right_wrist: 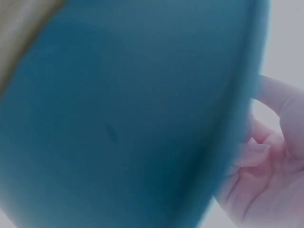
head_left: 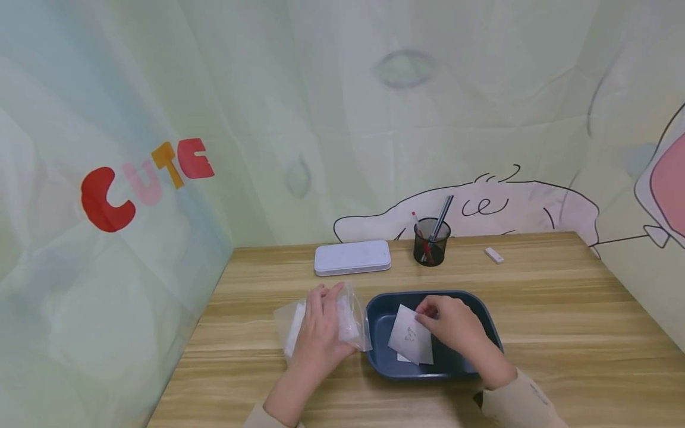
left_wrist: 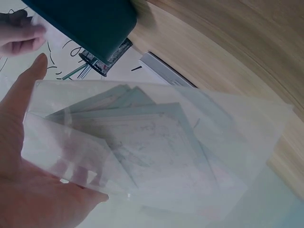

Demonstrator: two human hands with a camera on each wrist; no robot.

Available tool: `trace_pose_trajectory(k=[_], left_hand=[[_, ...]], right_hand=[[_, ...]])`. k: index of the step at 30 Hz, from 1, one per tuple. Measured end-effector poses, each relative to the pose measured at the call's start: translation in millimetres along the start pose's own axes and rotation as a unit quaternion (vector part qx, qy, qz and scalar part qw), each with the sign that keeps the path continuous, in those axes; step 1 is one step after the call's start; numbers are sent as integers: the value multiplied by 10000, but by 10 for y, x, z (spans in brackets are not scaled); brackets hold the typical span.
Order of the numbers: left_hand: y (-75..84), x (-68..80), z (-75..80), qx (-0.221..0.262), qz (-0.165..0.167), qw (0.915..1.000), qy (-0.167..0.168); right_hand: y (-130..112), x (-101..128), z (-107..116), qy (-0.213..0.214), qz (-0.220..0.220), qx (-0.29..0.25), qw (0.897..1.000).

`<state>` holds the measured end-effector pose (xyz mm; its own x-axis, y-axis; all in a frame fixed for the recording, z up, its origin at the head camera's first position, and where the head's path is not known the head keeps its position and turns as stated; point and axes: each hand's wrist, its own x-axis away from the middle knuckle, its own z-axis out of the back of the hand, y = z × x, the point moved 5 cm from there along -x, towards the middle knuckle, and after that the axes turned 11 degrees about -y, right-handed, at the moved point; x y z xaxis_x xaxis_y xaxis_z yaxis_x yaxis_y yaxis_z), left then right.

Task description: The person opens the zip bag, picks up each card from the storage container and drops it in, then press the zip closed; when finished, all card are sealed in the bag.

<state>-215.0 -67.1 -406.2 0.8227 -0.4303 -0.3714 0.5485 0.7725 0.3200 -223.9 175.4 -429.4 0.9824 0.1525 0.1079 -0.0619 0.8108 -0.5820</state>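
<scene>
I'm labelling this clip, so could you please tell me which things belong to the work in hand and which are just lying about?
In use: clear bag gripped by left hand; paper slip pinched by right hand; blue tray.
Lying about: white case; pen cup; small white piece.

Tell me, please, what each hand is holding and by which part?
The left hand grips the clear plastic bag around its middle. The right hand pinches the white paper slip by its upper corner, over the blue tray.

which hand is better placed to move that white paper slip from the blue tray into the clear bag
Right. The right hand already pinches the white paper slip over the dark blue plastic tray; the left hand holds the clear plastic bag beside it.
</scene>
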Motion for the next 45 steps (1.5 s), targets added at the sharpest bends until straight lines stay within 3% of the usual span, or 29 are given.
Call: trace_pose_trajectory(k=[6, 12, 18, 32, 45], left_hand=[[-5, 9, -1, 46, 50, 10000, -39], [-6, 11, -2, 12, -12, 10000, 43], [-1, 7, 1, 16, -78, 9999, 110], [19, 6, 20, -107, -85, 9998, 132], [26, 3, 7, -98, -120, 9998, 126]], right_hand=[[-100, 55, 195, 416, 185, -884, 9950], [-183, 123, 321, 545, 166, -2064, 9768], [-241, 152, 283, 574, 88, -2869, 9562], [-308, 141, 105, 256, -66, -3352, 9418], [-365, 124, 51, 281, 166, -3316, 9428]])
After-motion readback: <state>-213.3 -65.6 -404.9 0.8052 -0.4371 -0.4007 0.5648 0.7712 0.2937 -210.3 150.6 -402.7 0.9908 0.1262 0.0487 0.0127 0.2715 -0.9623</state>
